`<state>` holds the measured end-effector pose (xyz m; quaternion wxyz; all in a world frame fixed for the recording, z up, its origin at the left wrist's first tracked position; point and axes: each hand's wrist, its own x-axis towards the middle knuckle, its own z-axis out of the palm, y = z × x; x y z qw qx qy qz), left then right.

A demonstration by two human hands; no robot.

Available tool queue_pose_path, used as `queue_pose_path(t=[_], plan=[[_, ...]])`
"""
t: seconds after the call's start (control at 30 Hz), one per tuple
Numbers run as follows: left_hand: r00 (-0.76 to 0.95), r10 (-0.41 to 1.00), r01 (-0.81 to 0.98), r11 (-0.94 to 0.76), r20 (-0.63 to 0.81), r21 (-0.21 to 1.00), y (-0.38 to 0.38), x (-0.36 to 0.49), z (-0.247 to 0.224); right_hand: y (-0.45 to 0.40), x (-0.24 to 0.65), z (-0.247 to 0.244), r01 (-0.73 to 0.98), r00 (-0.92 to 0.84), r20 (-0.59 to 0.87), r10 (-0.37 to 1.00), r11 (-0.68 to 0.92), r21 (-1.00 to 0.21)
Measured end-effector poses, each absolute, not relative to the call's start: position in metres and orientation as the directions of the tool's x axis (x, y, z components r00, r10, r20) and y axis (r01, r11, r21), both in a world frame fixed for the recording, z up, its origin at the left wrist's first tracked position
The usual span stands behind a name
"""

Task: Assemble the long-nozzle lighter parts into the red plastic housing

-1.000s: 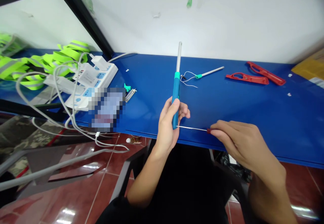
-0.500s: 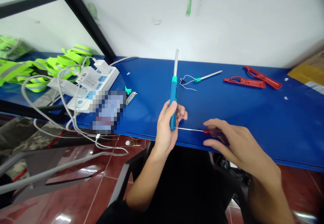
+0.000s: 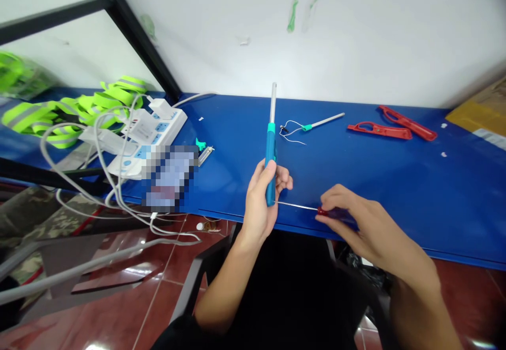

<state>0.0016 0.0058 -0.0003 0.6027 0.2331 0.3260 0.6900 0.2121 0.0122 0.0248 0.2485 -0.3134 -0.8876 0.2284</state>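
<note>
My left hand (image 3: 261, 194) is closed around a blue long-necked lighter (image 3: 271, 149), held with its metal tube pointing away from me. In my right hand (image 3: 361, 221) is a screwdriver (image 3: 298, 205) with a red handle, gripped between thumb and fingers. The screwdriver's thin shaft reaches left to the lower end of the lighter's body; the tip's exact contact is too small to make out. Beyond my left hand lies a loose metal tube (image 3: 326, 120) with a green collar and thin wires. Two red handle shells (image 3: 395, 128) lie at the right.
On the blue table (image 3: 229, 181), a power strip (image 3: 168, 126) with plugs and white cables stands left, beside a blurred-out phone (image 3: 169, 178). A small green part (image 3: 201, 143) and a clear piece (image 3: 205, 155) lie near it. Yellow-green reflective straps (image 3: 98, 105) are further left; a cardboard box (image 3: 480, 105) is at right.
My right thumb and fingers, spread apart around the screwdriver handle before, have closed on it. The lighter stays in my left hand, and the view has shifted slightly.
</note>
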Motion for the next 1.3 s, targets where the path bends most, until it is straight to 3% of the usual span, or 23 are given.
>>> queue_pose_path(t=[0.1,0.27,0.43,0.5,0.67,0.8,0.97,1.17,1.23,1.3], plan=[[-0.163,0.984,-0.677,-0.058,-0.072,0.733,0.006,0.001,0.000,0.014,0.210,0.020,0.418,-0.658,0.374,0.654,0.730,-0.541],[-0.158,0.985,-0.681,-0.058,-0.069,0.730,0.005,0.001,0.000,0.014,0.203,0.016,0.554,-0.607,0.453,0.652,0.757,-0.346],[-0.170,0.982,-0.698,-0.059,-0.086,0.714,0.007,0.001,-0.002,0.013,0.209,0.019,0.474,-0.668,0.340,0.662,0.731,-0.491],[-0.162,0.983,-0.690,-0.054,-0.081,0.721,0.007,0.001,-0.002,0.014,0.211,0.017,0.412,-0.703,0.370,0.607,0.772,-0.484],[-0.173,0.982,-0.679,-0.059,-0.081,0.732,0.007,0.001,-0.002,0.015,0.212,0.012,0.466,-0.655,0.553,0.515,0.851,-0.240],[-0.181,0.980,-0.680,-0.062,-0.086,0.731,0.007,0.001,-0.001,0.014,0.207,0.013,0.545,-0.665,0.523,0.532,0.826,-0.147],[-0.211,0.973,-0.702,-0.084,-0.094,0.707,0.007,0.002,-0.001,0.016,0.200,0.014,0.526,-0.694,0.461,0.553,0.826,-0.200],[-0.227,0.969,-0.717,-0.103,-0.092,0.689,0.008,0.003,0.000,0.014,0.198,0.009,0.460,-0.676,0.601,0.426,0.882,-0.107],[-0.220,0.971,-0.735,-0.103,-0.092,0.670,0.007,0.003,0.000,0.014,0.197,0.007,0.482,-0.648,0.587,0.485,0.858,-0.178],[-0.220,0.972,-0.747,-0.114,-0.082,0.655,0.005,0.004,0.000,0.013,0.196,0.005,0.498,-0.614,0.522,0.592,0.803,-0.326]])
